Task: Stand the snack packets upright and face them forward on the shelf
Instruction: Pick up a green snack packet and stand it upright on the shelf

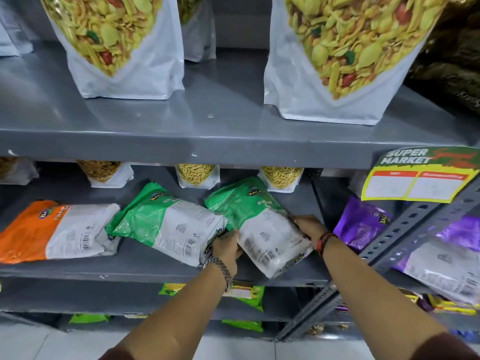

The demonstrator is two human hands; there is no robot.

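Observation:
A green-and-white snack packet [255,219] lies tilted on the grey middle shelf [145,268], its back with the barcode facing up. My left hand [225,249] grips its lower left edge and my right hand [307,227] holds its right side. Just to its left lies a second green packet [166,224], flat, back up, touching my left hand. An orange-and-white packet [55,231] lies flat at the far left. A purple packet [362,223] lies to the right of my right hand.
Small upright packets [197,175] stand at the back of the middle shelf. Two large white snack bags [122,48] [345,55] stand on the upper shelf. A slotted metal upright [405,240] and a "Super Market" price tag [420,176] are at right. More packets lie on lower shelves.

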